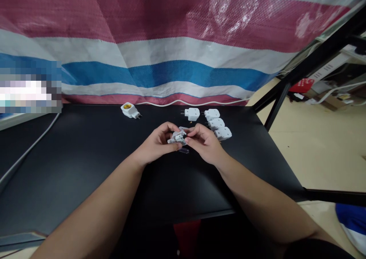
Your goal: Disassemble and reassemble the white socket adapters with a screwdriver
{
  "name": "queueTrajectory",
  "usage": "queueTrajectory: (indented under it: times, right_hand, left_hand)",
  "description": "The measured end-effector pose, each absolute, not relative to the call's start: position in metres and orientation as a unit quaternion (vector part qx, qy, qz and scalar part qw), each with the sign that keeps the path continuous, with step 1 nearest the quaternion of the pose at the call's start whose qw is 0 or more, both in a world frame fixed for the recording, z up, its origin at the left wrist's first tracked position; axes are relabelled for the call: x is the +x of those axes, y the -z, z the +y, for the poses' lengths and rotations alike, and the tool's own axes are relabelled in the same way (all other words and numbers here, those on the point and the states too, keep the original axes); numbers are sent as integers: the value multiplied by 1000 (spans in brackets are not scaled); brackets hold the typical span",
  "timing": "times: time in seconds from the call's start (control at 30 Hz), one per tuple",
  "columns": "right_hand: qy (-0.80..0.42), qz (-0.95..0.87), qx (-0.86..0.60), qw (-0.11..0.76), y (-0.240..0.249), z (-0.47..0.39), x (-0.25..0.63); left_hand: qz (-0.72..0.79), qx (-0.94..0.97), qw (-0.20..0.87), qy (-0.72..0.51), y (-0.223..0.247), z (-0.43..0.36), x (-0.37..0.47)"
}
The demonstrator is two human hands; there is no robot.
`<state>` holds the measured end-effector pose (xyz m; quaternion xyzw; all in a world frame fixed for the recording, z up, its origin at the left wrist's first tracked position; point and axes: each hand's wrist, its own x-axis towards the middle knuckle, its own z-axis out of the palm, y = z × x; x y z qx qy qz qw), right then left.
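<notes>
My left hand (160, 141) is closed around a white plug adapter (178, 137) whose housing looks opened, with inner parts showing. The fingertips of my right hand (204, 141) pinch at the adapter's right side. Whatever small dark piece sits between them is too small to name. Just below the adapter lies a clear, narrow piece (184, 151), partly covered by my left thumb. To the right of my right hand are several white plug adapters (216, 123) in a slanted row. Another plug adapter (192, 114) with two pins lies behind my hands, beside a tiny brass-coloured bit (191, 122).
At the back left of the black table (85, 167) rests a white plug-in lamp holder (130, 109) with a yellow metal socket. A white cable (177, 101) runs along the rear edge, below a striped tarp (171, 72). A black metal frame (276, 95) borders the right side.
</notes>
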<state>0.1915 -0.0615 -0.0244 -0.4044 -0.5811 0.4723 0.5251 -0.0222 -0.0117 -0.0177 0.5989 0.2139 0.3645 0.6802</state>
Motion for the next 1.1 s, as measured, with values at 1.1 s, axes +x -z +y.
queueTrajectory:
  times: [1.1]
  right_hand:
    - [-103,-839,-479,236,17,-69,199]
  left_hand:
    - [446,679,450,-371,36,9,-38]
